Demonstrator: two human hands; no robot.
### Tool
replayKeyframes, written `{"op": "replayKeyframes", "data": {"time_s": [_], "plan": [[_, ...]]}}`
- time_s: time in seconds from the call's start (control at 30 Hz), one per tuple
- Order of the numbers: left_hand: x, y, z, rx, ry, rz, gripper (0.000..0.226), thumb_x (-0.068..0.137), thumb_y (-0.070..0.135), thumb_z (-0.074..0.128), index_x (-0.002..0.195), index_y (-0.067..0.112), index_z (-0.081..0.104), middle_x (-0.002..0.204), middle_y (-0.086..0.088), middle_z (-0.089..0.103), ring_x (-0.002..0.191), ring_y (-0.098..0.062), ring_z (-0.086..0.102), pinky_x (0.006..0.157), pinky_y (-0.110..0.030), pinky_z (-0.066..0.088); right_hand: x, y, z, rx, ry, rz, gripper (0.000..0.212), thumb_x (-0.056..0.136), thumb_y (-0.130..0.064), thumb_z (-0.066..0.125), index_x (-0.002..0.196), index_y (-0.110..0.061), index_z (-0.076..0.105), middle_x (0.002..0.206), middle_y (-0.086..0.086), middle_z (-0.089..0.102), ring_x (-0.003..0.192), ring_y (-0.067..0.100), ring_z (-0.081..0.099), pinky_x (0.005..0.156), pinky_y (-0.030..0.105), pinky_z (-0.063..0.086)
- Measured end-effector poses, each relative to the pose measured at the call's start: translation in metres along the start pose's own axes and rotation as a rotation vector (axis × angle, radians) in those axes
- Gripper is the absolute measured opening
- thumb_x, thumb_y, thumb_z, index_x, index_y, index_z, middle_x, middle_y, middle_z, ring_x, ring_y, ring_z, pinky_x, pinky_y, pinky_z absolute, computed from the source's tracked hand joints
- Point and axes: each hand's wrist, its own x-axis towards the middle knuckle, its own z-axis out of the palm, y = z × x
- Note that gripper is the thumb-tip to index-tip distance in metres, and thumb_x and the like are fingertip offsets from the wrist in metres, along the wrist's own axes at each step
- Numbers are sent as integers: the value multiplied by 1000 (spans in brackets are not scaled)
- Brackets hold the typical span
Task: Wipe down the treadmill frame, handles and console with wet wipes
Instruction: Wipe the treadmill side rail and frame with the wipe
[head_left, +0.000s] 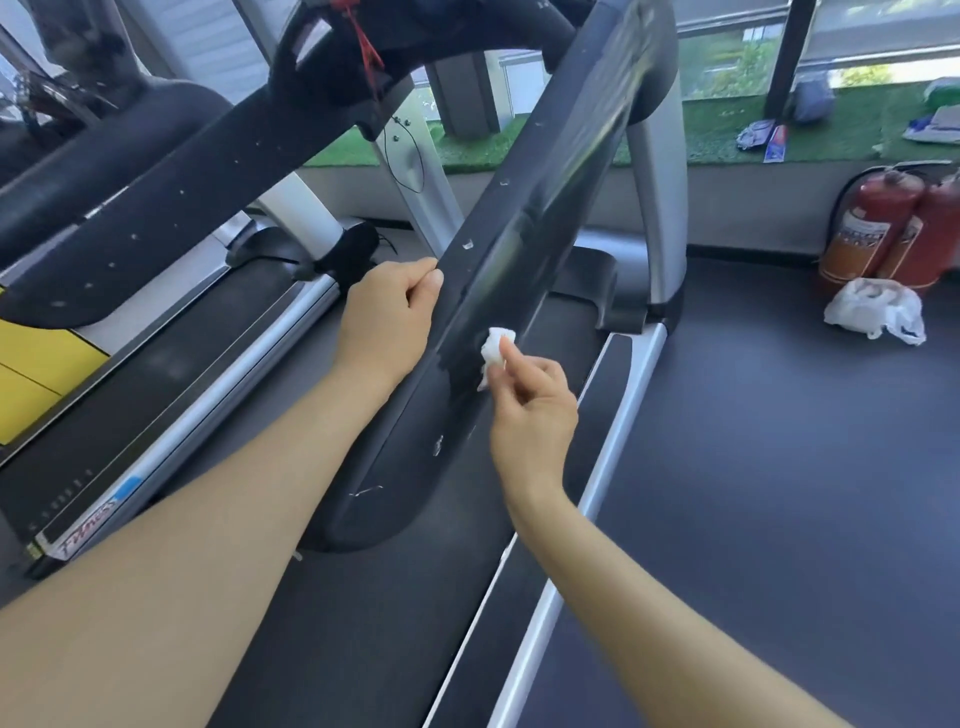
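Fingers of your right hand (532, 410) pinch a balled wipe (496, 349) against the black handrail (498, 270) at mid-frame, while your left hand (387, 317) curls round the rail's left edge just above. Farther off, at the right of the frame, a white bag (875, 310) lies on the floor before two red extinguishers (904, 228).

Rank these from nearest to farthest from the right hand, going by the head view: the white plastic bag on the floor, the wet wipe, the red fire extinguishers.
Measured from the right hand:
1. Wet wipe: pinched in that hand's fingertips, against the black handrail.
2. White plastic bag: on the dark floor, off to the right.
3. Red fire extinguishers: behind the bag, against the wall.
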Motion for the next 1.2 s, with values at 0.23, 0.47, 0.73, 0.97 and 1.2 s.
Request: {"op": "replayKeyframes", "data": {"time_s": [0.23, 0.47, 0.73, 0.97, 1.2], "plan": [[-1, 2, 0, 10, 15, -37, 19, 100, 24, 43, 83, 18, 49, 86, 4, 43, 82, -11, 37, 68, -25, 28, 60, 8, 0, -52, 94, 81, 26, 94, -13, 57, 117, -18, 67, 93, -6, 61, 80, 1, 56, 79, 9, 42], [-1, 2, -1, -3, 6, -14, 15, 100, 23, 43, 85, 21, 40, 85, 2, 41, 80, -11, 34, 65, -24, 27, 40, 25, 4, 60, 83, 234, 26, 96, -16, 55, 120, -17, 66, 98, -24, 64, 94, -15, 55, 84, 11, 47], [0, 0, 0, 34, 18, 7, 16, 100, 23, 43, 85, 21, 38, 84, 3, 39, 78, -10, 30, 57, -9, 25, 65, 38, 11, 263, 63, 399, 36, 89, 5, 52, 70, -20, 70, 75, -5, 62, 79, 9, 50, 66, 17, 44], [1, -1, 1, 28, 26, 9, 16, 99, 24, 43, 85, 22, 38, 84, 2, 39, 78, -10, 29, 55, -20, 25, 76, 35, 13, 449, 136, 533, 25, 85, 16, 49, 82, 2, 69, 59, 0, 61, 61, 12, 51, 50, 14, 42], [1, -2, 2, 6, 7, 21, 16, 100, 22, 43, 84, 21, 38, 84, 2, 41, 78, -11, 32, 62, -25, 24, 46, 30, -6, 407, 70, 436, 21, 88, 5, 58, 88, -11, 72, 77, -2, 64, 67, 8, 54, 64, 16, 46]]}}
